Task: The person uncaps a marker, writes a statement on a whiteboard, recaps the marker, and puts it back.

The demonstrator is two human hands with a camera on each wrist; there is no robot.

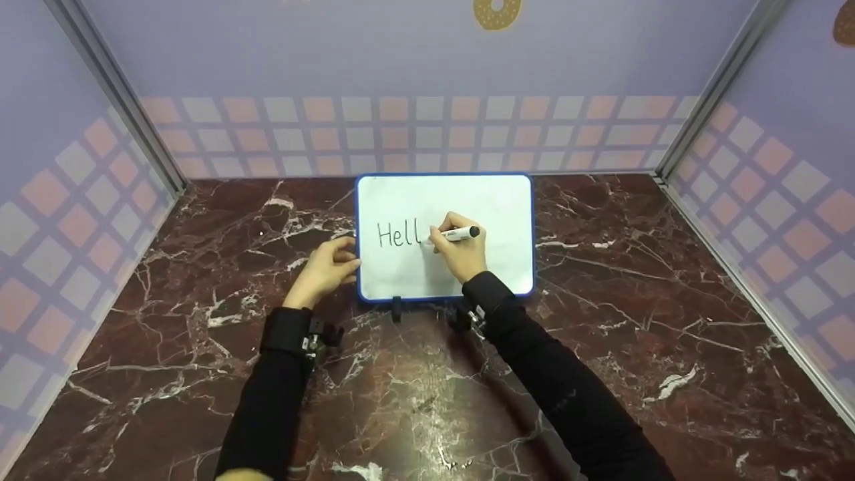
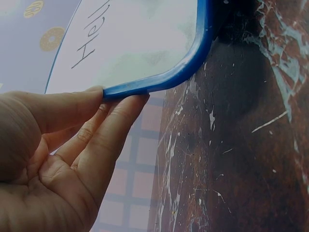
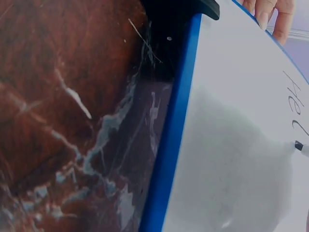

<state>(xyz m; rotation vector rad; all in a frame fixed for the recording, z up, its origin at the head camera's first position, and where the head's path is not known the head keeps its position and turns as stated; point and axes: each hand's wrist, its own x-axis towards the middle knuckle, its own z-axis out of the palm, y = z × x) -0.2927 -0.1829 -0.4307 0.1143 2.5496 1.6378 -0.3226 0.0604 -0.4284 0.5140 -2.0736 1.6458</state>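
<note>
A whiteboard (image 1: 394, 277) with a blue frame stands tilted in the head view, bearing the black handwritten letters "Hell" (image 1: 399, 234). At its left edge my left hand (image 1: 327, 267) pinches the frame; the left wrist view shows the thumb (image 2: 72, 108) on the near side and fingers (image 2: 108, 140) behind. My right hand (image 1: 464, 250) grips a white marker (image 1: 459, 234) with a black end, held over the middle of the board just right of the letters. In the right wrist view, the marker's dark tip (image 3: 299, 145) is right at the board surface, while most of that hand is out of frame.
Black stand feet (image 1: 397, 309) hold the board's lower edge. Beneath lies a dark red marbled tabletop (image 1: 601, 334). A purple back wall (image 1: 300, 60) with pink and white checks rises behind the board, and side walls close off left and right.
</note>
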